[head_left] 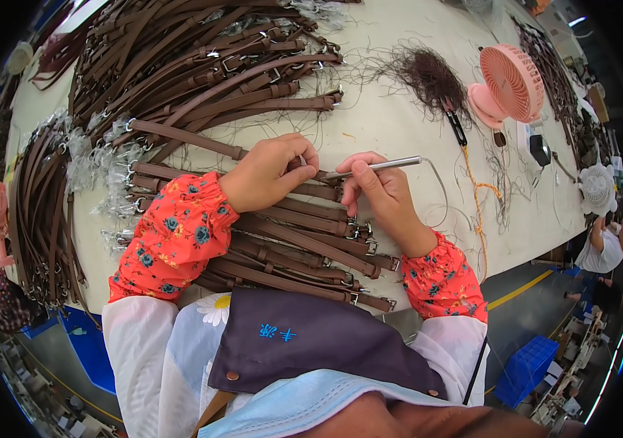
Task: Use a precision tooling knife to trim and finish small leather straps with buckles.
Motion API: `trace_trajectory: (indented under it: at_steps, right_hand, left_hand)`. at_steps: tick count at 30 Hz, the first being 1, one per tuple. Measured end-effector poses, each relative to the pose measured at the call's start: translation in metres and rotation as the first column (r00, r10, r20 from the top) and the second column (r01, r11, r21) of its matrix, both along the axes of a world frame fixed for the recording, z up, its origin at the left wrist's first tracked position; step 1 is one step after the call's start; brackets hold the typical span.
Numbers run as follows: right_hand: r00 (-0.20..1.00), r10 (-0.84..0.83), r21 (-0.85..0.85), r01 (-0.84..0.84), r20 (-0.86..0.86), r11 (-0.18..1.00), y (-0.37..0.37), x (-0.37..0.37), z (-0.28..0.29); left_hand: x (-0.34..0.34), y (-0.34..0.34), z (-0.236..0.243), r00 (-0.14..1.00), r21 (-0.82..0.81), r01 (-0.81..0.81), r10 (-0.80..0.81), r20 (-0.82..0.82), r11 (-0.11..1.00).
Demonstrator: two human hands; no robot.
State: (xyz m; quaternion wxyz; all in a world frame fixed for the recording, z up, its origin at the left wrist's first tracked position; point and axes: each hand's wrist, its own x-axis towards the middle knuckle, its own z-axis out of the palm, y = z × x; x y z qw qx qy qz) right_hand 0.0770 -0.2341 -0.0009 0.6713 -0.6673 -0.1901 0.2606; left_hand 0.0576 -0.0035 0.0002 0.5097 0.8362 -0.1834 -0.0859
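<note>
My left hand (271, 171) is closed, its thumb and fingers pinched over a brown strap (184, 135) with metal hardware at its end. Part of that strap is hidden under the hand. In my right hand (384, 193) is a slim silver pen-shaped tool (392, 165) with a thin grey cord at its rear. Its front end points left, close to the strap's end by my left fingers. Below both hands, several more brown straps with small metal buckles (304, 241) lie side by side, their other ends in clear plastic wrap (118, 186).
A large pile of brown straps (173, 58) covers the far left, with another bundle (45, 212) at the left edge. To the right are a dark thread tangle (428, 77), black thread snips (455, 124) on an orange cord, a pink fan (508, 84) and a black plug (539, 150).
</note>
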Motion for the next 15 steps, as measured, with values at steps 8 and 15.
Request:
trace_trajectory:
  at_steps: [8,15]
  right_hand:
    - [1.000,-0.024,0.026,0.024,0.008,0.999,0.0023,-0.0012,0.0004]
    - [1.000,-0.010,0.019,0.010,0.014,1.000,0.0017,-0.0003,-0.0012]
  left_hand:
    - [-0.0002,0.0007,0.0006,0.999,-0.024,0.008,-0.009,-0.030,1.000]
    - [-0.0003,0.0007,0.0017,0.999,-0.022,0.007,-0.008,-0.047,1.000]
